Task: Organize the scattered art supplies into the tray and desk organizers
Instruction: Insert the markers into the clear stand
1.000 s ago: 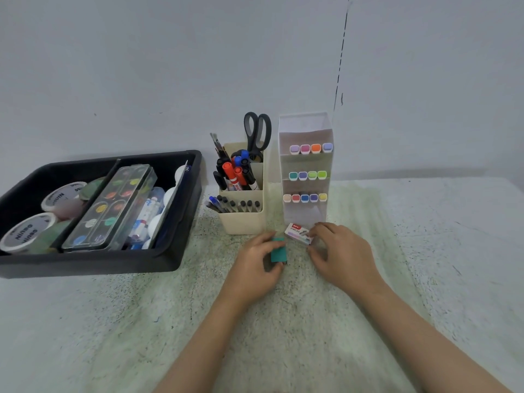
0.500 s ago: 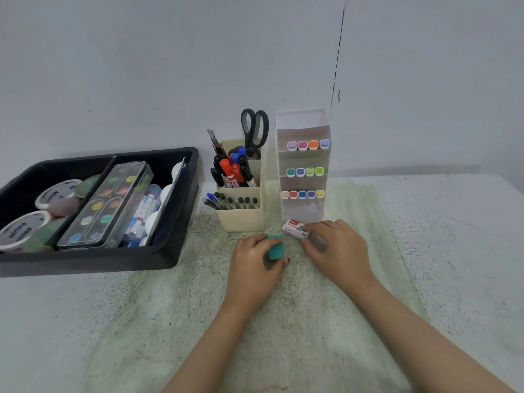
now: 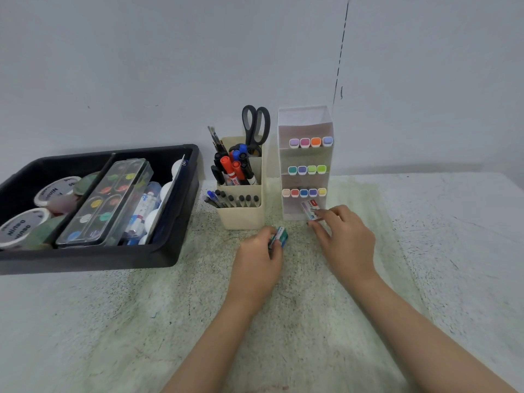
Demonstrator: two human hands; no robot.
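Observation:
My left hand pinches a small teal eraser just above the table, in front of the cream pen holder. My right hand pinches a small white eraser with a red and green label, tilted up against the bottom front of the clear marker stand. The black tray stands at the left, holding tape rolls, a watercolour palette and tubes.
The pen holder carries scissors, markers, pens and brushes. The marker stand holds three rows of coloured markers. The wall rises right behind both organizers. The stained table stretches to the right and towards me.
Both hands have lifted their erasers off the table. The white eraser has tipped up against the marker stand, and the teal eraser has turned on edge in my left fingers.

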